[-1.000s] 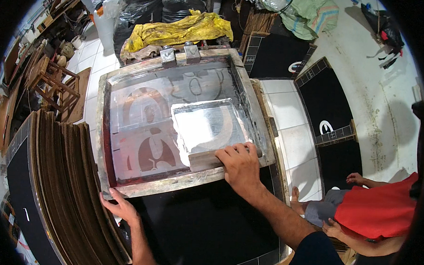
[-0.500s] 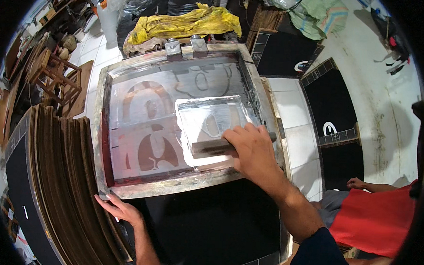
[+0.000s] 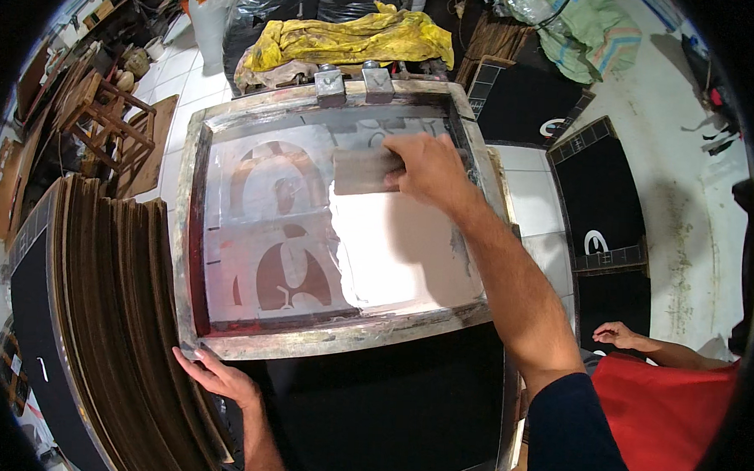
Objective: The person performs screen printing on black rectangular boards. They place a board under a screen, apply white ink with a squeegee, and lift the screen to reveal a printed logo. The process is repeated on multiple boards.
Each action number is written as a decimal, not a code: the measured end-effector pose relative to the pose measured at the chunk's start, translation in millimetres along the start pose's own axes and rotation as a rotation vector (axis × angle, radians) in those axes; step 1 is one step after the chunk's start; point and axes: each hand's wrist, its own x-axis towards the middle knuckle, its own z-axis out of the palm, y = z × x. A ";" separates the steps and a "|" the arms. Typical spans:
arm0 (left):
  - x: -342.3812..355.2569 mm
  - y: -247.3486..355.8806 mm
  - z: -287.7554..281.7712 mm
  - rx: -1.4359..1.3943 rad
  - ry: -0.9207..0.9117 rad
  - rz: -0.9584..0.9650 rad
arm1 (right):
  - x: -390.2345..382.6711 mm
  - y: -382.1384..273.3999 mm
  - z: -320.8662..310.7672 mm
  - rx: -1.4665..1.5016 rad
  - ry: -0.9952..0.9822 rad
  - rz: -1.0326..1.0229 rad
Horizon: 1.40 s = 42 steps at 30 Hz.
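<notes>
"Where is the flat, grey-brown squeegee [image 3: 363, 173]?"

"On the translucent mesh [image 3: 264, 217] inside the worn, pale rectangular frame [image 3: 259, 346], at the far edge of a smooth white patch [image 3: 385, 253]."

"And the grip?"

"The right hand [image 3: 430, 172], slightly blurred, has its fingers clasped round the squeegee's right end. The left hand [image 3: 226, 380] has its fingers spread at the frame's near left corner, beside the stack of brown-edged boards [image 3: 125, 309]."
</notes>
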 end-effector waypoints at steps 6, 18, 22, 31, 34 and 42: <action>-0.2 1.5 1.2 0.004 0.009 0.033 | -48.7 -17.4 9.0 -0.006 0.167 -0.020; 2.6 -8.1 -0.1 -0.008 0.015 0.085 | -229.2 -76.3 -4.7 0.056 0.208 0.038; 3.0 -7.2 0.6 -0.060 0.009 0.038 | -228.5 -75.9 0.3 0.023 0.274 0.021; -0.9 1.7 2.7 -0.052 0.004 0.067 | -136.0 -31.8 -15.6 0.055 0.143 -0.117; -1.2 3.4 3.4 -0.040 0.003 0.029 | -89.6 -24.4 -6.2 -0.014 0.286 -0.074; 0.4 0.2 1.9 -0.034 0.004 0.065 | -53.2 -5.7 19.4 -0.002 0.349 -0.108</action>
